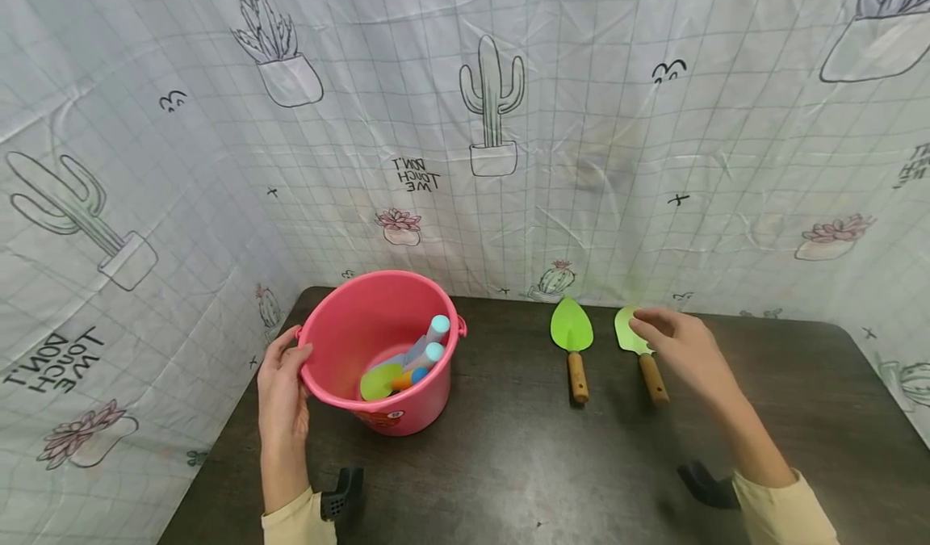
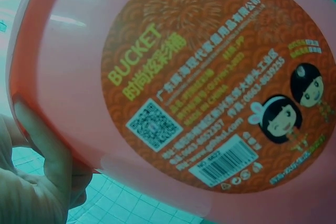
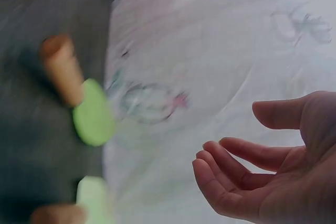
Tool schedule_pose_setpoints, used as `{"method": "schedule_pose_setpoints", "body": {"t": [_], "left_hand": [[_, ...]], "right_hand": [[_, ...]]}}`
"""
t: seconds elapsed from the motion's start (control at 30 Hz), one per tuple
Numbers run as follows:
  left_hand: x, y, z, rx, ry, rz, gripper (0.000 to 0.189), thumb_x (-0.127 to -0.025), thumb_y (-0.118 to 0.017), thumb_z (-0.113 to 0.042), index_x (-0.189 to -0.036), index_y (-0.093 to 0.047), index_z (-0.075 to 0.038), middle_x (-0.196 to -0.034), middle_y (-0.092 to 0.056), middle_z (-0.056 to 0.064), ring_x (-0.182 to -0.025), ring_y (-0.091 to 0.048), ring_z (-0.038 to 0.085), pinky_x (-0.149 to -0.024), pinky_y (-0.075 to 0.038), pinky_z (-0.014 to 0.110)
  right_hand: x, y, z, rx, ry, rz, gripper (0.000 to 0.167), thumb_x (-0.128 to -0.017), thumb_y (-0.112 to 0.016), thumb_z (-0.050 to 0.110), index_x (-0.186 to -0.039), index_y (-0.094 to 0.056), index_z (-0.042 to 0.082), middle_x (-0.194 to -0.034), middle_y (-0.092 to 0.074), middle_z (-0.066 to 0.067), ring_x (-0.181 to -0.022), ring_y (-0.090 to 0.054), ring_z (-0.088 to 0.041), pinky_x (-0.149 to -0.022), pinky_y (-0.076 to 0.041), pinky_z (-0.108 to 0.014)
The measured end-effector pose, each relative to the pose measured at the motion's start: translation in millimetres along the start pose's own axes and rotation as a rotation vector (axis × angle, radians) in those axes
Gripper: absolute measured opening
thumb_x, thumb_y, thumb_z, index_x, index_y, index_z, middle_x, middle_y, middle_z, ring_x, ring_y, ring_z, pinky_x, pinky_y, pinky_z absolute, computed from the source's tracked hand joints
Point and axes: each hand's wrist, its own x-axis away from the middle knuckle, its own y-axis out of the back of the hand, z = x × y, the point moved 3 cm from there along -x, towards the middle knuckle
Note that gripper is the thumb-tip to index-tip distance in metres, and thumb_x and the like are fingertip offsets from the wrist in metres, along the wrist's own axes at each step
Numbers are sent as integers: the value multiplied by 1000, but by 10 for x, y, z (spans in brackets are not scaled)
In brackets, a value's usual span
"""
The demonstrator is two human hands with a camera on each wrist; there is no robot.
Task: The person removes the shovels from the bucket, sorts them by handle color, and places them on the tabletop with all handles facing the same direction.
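Note:
A pink bucket (image 1: pixel 414 416) stands tilted at the left of the dark table, gripped at its left rim by my left hand (image 1: pixel 282 383). In the left wrist view the thumb lies over the rim beside a round orange label (image 2: pixel 210 87). Inside the bucket lie a yellow-green piece (image 1: pixel 381 382), an orange and blue piece (image 1: pixel 407 379) and light-blue-ended tubes (image 1: pixel 433 354). My right hand (image 1: pixel 679 343) hovers over a light green trowel (image 1: pixel 653 379), fingers loosely bent and holding nothing. To its left lies a second green trowel (image 1: pixel 571 327) with a wooden handle.
The dark table (image 1: pixel 508 464) reaches back to a white curtain (image 1: pixel 581 125) printed with cacti and grid lines, which also hangs along both sides. Black wrist-camera mounts (image 1: pixel 345 488) sit at both wrists.

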Motion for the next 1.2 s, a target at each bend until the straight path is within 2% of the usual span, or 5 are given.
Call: {"method": "schedule_pose_setpoints", "body": {"t": [0.23,0.4,0.53,0.9,1.2], "left_hand": [[-7,4,6,-7,3,-4,52,-105,-56,-10,-153,-38,-2,-104,-61,4,-74,-66,8,-71,-59,21],[-19,12,0,-32,-5,0,52,-105,-55,-12,-153,-38,-2,-103,-61,3,-71,-63,7,-69,-59,20],[-20,12,-4,-35,-6,1,51,-106,-55,-12,-153,-39,-2,-102,-61,3,-68,-62,7,-66,-58,19],[-6,-2,-5,-29,-12,8,51,-105,-55,-11,-153,-39,-1,-101,-61,4,-70,-63,7,-66,-58,19],[-9,17,-9,-35,-2,17,52,-106,-55,-12,-154,-37,-1,-102,-61,3,-75,-67,8,-70,-60,22]], "right_hand": [[40,7,547,-81,109,8,57,-108,-53,42,-144,-55,-1,-137,-62,-23,-118,-63,-35,-91,-55,-37],[42,-15,836,-163,181,-3,49,-107,-57,33,-142,-57,-2,-128,-67,-21,-101,-69,-13,-84,-56,-19],[31,-57,994,-203,189,8,46,-106,-59,32,-141,-58,1,-126,-69,-17,-97,-68,-4,-85,-56,-21],[-18,-278,1339,-230,279,62,38,-104,-63,24,-134,-64,1,-126,-70,-15,-104,-71,-25,-92,-58,-38],[-52,-606,1621,-242,335,113,32,-104,-63,21,-128,-67,1,-116,-72,-12,-100,-70,-24,-89,-58,-42]]}}
